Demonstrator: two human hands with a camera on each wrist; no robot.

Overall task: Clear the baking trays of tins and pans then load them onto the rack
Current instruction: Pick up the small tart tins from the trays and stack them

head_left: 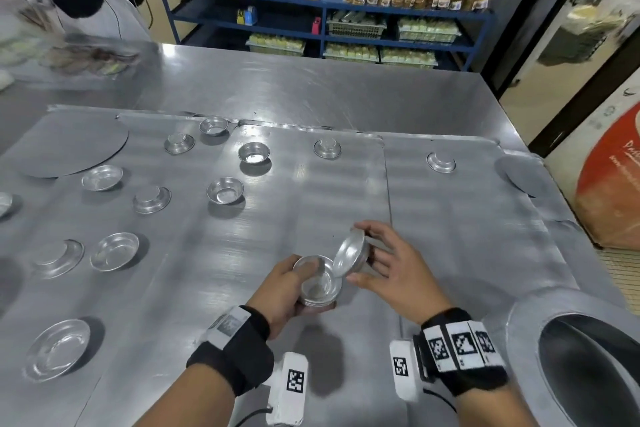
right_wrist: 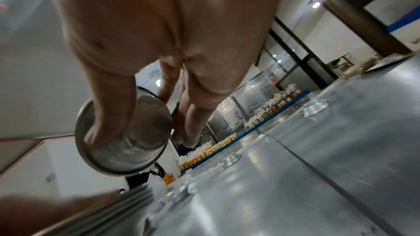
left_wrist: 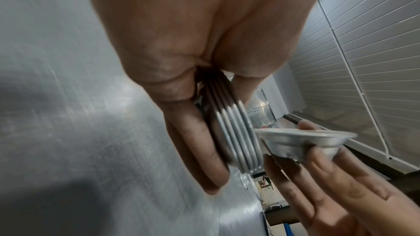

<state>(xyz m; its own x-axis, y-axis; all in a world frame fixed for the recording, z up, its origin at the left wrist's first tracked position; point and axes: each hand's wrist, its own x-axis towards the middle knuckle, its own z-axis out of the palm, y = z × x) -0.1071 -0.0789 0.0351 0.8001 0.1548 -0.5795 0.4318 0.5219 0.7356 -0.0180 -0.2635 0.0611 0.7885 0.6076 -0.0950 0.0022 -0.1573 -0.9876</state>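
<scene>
1. While the trays are only part cleared, the step in hand is nesting: left hand has its fingers curled round a stack of tins, held mouth up above the near middle of the desk.
2. Right hand pinches a single tin by its rim between thumb and fingertips, other fingers loosely spread. It is tilted on edge, its lower rim touching the stack's rim, not yet seated.
3. Next move, as I read it: rotate the single tin mouth up, line up the rims, drop it in. A cocked rim could jam; the thin metal looks easy to dent.
4. The stack shows several nested rims in the left wrist view. The top tin shows only a dull patch at its bottom; residue or reflection, can't tell.
5. Loose tins lie scattered over the baking trays toward the far and left edges, some mouth up, some upturned. All look empty.
6. One large pan sits at the near right corner, dark inside, contents not visible.
7. Rack not in view; loading is well off.
</scene>
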